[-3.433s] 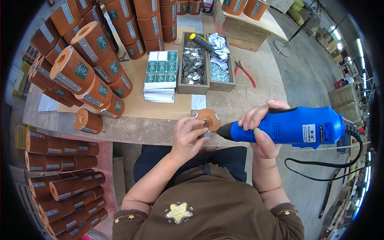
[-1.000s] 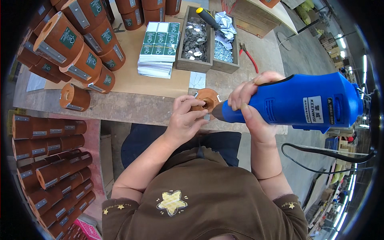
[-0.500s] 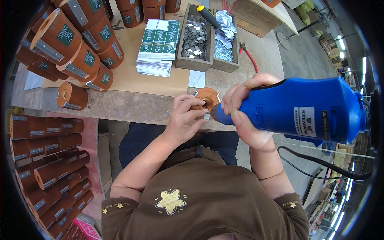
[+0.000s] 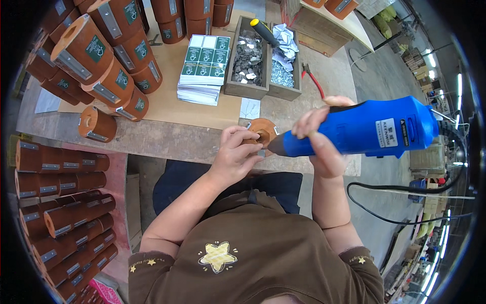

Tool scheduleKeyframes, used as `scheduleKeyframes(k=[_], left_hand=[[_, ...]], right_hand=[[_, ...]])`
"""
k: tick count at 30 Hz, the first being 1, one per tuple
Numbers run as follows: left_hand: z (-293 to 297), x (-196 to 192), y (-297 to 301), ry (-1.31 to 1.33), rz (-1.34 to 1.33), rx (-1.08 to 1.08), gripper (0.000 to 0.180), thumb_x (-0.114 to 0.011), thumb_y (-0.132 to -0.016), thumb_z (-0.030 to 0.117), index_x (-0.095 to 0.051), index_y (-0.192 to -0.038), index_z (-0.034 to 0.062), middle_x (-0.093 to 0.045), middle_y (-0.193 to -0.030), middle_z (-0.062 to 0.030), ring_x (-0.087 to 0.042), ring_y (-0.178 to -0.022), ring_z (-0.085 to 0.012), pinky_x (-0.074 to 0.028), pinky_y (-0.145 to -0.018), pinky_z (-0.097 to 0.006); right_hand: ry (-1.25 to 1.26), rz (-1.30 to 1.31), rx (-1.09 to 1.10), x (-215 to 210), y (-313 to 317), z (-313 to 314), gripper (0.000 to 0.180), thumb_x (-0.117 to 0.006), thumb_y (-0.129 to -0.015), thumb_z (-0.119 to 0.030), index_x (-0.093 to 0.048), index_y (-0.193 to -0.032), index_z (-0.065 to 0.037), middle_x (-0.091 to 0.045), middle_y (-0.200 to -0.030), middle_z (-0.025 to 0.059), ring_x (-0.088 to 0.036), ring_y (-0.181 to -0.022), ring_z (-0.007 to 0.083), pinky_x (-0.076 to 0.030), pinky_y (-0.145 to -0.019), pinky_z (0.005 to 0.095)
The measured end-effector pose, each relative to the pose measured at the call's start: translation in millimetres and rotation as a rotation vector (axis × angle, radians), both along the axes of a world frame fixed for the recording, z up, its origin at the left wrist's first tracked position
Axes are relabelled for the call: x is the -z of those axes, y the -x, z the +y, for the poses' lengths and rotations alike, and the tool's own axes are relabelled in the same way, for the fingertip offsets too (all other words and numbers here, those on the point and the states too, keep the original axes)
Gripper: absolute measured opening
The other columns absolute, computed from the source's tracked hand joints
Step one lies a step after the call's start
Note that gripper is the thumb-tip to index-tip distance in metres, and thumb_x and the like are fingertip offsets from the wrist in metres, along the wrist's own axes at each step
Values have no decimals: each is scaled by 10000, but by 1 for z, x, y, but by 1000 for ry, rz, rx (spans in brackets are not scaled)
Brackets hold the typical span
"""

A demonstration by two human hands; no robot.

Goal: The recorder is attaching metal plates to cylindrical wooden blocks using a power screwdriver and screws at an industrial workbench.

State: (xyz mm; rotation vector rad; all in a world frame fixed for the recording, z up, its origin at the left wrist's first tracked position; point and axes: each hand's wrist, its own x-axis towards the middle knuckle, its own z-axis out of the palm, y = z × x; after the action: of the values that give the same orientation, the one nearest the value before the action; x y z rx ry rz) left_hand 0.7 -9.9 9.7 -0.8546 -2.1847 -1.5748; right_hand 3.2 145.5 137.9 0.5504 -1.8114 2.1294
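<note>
At the table's front edge, a reddish-brown cylinder point(image 4: 267, 124) stands on end with its centre hole facing up. Small metal strips sit along its sides. My left hand point(image 4: 236, 153) is closed on its near left side, fingertips pinched by the rim; whether they also hold a small part is hidden. Wrapped round a blue electric screwdriver point(image 4: 357, 130), my right hand point(image 4: 324, 144) holds it almost level. Its dark nose points left at the cylinder's near right rim; I cannot tell whether the bit touches.
Labelled brown cylinders point(image 4: 83, 50) are stacked at the back left, more point(image 4: 66, 162) on a lower shelf. A stack of green-and-white label sheets point(image 4: 205, 68) lies beside wooden boxes point(image 4: 246, 90) of metal parts and screws. Red-handled pliers point(image 4: 315, 83) lie rightward; a black cable point(image 4: 385, 188) hangs right.
The blue screwdriver's rear has swung slightly left, and its nose sits a little lower beside the cylinder. My left hand keeps its hold. The whole view has shifted slightly.
</note>
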Motion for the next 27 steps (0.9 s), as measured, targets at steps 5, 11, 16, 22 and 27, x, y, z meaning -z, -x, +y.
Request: scheduleKeyframes(k=[5,11,16,22,27], left_hand=[[-1,0,0,49,88,3,268,-742,-584,106,-642,-828,60,-584,-983,-76,-466,-959,-298,-380,-844,-389],[-2,-7,0,190,201,26,235,-718,-622,101,-631,-836,55,-573,-976,-77,-462,-956,-311,-387,-828,-387],[-4,-11,0,196,178,57,238,-686,-653,73,-620,-880,54,-569,-978,-86,-465,-980,-297,-386,-846,-387],[-7,-9,-2,11,-10,52,272,-636,-688,59,-589,-955,41,-542,-1035,-137,-459,-1038,-313,-362,-890,-407],[15,-39,-6,183,104,-88,410,-721,-603,178,-564,-953,34,-470,-1130,-181,-411,-1096,-366,-344,-900,-439]], right_hand=[[322,-3,171,7,0,35,448,-518,-723,-124,-376,-1131,-7,-498,-742,81,-496,-671,195,-445,-658,365],[482,-78,319,16,-7,70,423,-531,-722,-118,-385,-1109,-28,-501,-709,81,-508,-659,204,-449,-648,380],[511,-108,347,24,-19,76,424,-532,-724,-118,-381,-1109,-24,-499,-701,81,-509,-656,204,-450,-641,379],[501,-49,305,18,-27,77,429,-533,-726,-121,-377,-1113,-20,-500,-701,84,-512,-655,205,-454,-636,379],[515,4,261,10,-32,75,442,-535,-725,-121,-369,-1122,-20,-502,-708,87,-513,-655,206,-456,-636,381]])
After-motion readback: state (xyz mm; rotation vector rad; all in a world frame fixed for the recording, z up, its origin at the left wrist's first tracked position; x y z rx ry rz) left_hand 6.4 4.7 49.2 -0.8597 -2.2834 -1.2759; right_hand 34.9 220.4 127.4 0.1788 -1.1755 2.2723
